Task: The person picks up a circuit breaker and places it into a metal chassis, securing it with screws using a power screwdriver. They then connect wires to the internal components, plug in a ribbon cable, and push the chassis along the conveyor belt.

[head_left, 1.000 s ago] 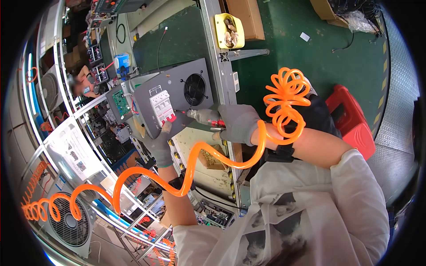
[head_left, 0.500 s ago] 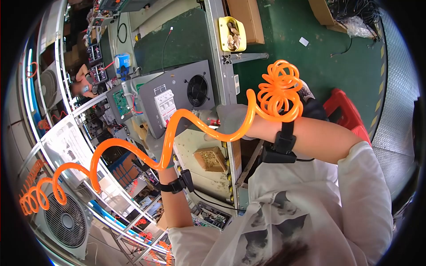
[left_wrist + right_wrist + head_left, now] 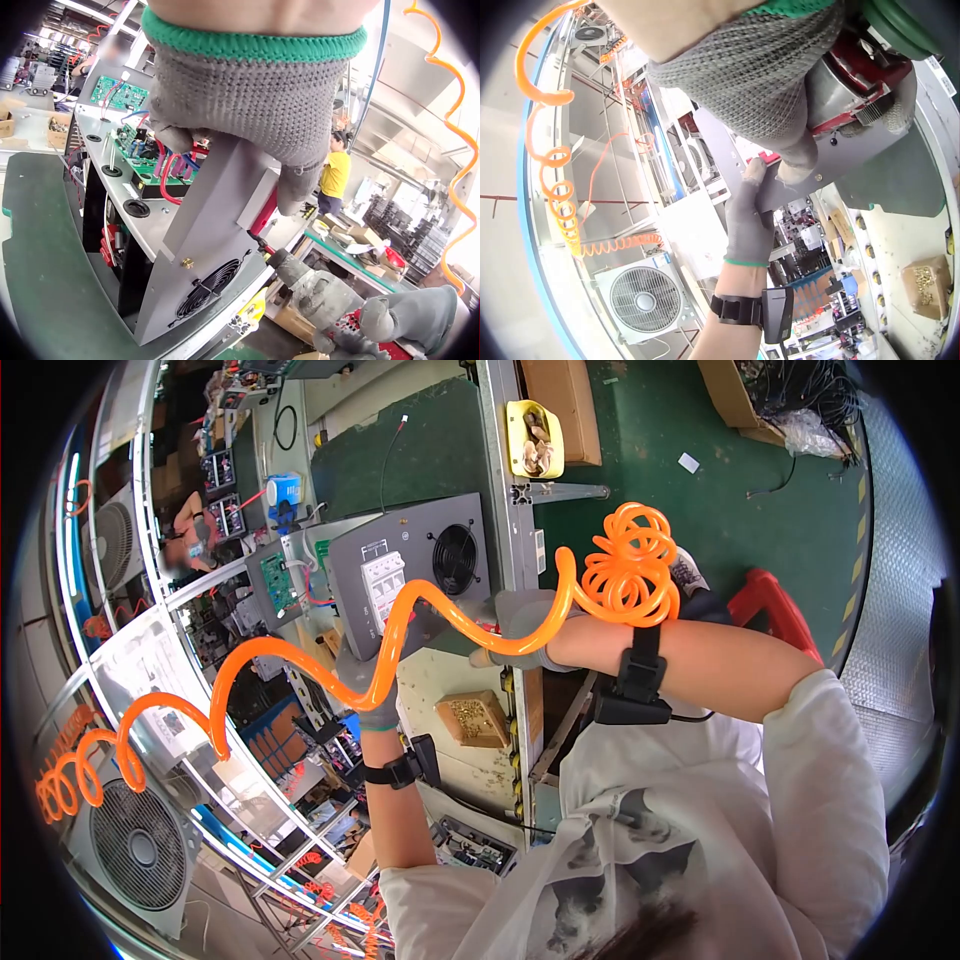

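A grey metal cabinet (image 3: 420,535) stands on the bench, its panel carrying a white circuit breaker (image 3: 384,585) and a black round fan (image 3: 455,558). My gloved left hand (image 3: 247,105) grips the panel's edge, fingers curled over it, thumb along the breaker's red part (image 3: 265,213). In my gloved right hand (image 3: 757,90) is a red and grey power screwdriver (image 3: 322,294), its tip up against that red part in the left wrist view. An orange coiled hose (image 3: 400,620) crosses in front, hiding part of both hands and the tool in the head view.
A cardboard box of small brass-coloured parts (image 3: 472,718) sits on the bench near my hands. A yellow bin (image 3: 536,440) hangs at the bench edge. A red stool (image 3: 770,610) stands on the floor. Green circuit boards (image 3: 120,91) show inside the cabinet.
The orange hose has swung up across the hands and screwdriver, which were in plain sight a second ago. The cabinet sits slightly further right in the head view. Both hands keep their holds.
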A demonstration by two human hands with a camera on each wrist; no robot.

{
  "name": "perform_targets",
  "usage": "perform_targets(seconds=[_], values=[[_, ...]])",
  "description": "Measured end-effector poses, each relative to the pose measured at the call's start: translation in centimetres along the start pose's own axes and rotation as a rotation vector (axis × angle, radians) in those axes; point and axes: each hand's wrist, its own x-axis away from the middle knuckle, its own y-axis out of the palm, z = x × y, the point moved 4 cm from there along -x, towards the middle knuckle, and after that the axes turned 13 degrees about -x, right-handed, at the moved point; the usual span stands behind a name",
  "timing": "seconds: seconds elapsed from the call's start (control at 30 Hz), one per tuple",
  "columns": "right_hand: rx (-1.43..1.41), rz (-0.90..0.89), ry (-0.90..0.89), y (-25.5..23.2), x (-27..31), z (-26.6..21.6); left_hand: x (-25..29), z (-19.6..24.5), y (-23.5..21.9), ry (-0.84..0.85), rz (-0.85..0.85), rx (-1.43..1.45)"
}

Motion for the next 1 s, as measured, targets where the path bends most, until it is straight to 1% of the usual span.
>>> perform_targets(seconds=[0.03,0.1,0.17,0.2,0.23,0.27,0.3,0.33,0.37,0.4,0.43,0.47,0.5,0.53,0.57,0.6,0.63,0.67,0.7,0.73,0.8,0.83,0.87,0.9,0.93,0.97,1.0], values=[[0.032,-0.015,0.059,-0.1,0.2,0.0,0.1,0.3,0.1,0.001,-0.012,0.049],[0.081,-0.027,0.061,-0.6,0.5,-0.7,0.0,0.7,0.1,0.010,-0.015,0.105],[0.138,-0.038,0.060,-0.9,0.9,-1.2,-0.1,0.7,0.2,-0.045,-0.043,0.037],[0.095,-0.032,0.016,-0.9,1.2,-1.4,0.0,1.1,0.2,-0.041,-0.030,0.046],[0.057,-0.028,-0.032,-1.0,1.4,-1.6,0.1,1.7,0.4,-0.023,-0.025,0.152],[0.078,-0.027,-0.043,-1.0,1.3,-1.5,0.3,2.3,0.5,-0.002,-0.018,0.258],[0.116,-0.038,0.055,-0.6,0.8,-0.6,0.4,2.8,0.3,0.015,-0.037,0.252],[0.161,-0.044,0.150,-0.5,0.0,0.7,0.3,1.8,0.4,0.086,-0.049,0.204],[0.153,0.002,0.099,0.0,-0.9,2.8,0.3,-0.2,0.6,0.033,0.022,0.124],[0.240,0.027,0.058,-1.6,1.6,0.1,0.7,-1.3,0.2,-0.026,0.087,0.044],[0.231,0.040,0.134,-1.3,0.7,2.7,1.2,-2.3,0.4,-0.099,0.138,0.273],[0.223,0.105,0.094,-0.8,-0.9,6.8,2.3,-1.9,0.3,-0.071,0.316,0.531],[0.204,0.102,0.152,-2.9,3.6,2.6,5.1,-1.5,0.0,-0.481,0.375,0.737],[0.232,0.101,0.141,-3.3,3.4,1.4,6.1,-3.1,0.5,-0.625,0.345,0.861],[0.247,0.103,0.124,-3.7,4.9,1.8,6.9,-5.2,1.8,-0.766,0.310,0.990],[0.259,0.102,0.109,-6.3,12.0,8.8,8.5,-6.2,3.3,-0.624,0.128,1.131],[0.269,0.100,0.097,-6.3,12.2,7.8,10.0,-6.2,4.7,-0.471,-0.054,1.256],[0.285,0.096,0.085,-7.0,14.1,8.8,10.6,-5.2,5.2,-0.461,-0.033,1.283],[0.293,0.090,0.076,-7.1,15.8,9.4,11.6,-3.7,5.5,-0.550,-0.072,1.263],[0.300,0.082,0.069,-6.6,16.3,8.7,12.6,-2.8,5.9,-0.639,-0.115,1.241],[0.307,0.067,0.057,-6.2,17.6,8.2,13.1,-2.2,6.6,-0.622,-0.113,1.285],[0.304,0.060,0.052,-6.0,16.9,6.9,12.8,-1.8,7.0,-0.538,-0.155,1.294],[0.300,0.053,0.049,-2.3,10.0,-1.1,12.5,-1.3,7.3,-0.454,-0.196,1.300],[0.294,0.045,0.046,-2.1,10.8,-0.8,12.2,-0.4,7.1,-0.464,-0.149,1.312],[0.289,0.038,0.042,-5.4,16.7,5.0,12.0,0.9,6.4,-0.467,-0.139,1.324],[0.283,0.032,0.040,-5.4,17.1,4.8,11.7,2.2,5.3,-0.429,-0.078,1.274],[0.274,0.026,0.039,-1.1,11.2,-1.9,11.5,2.8,4.7,-0.393,-0.018,1.222]])
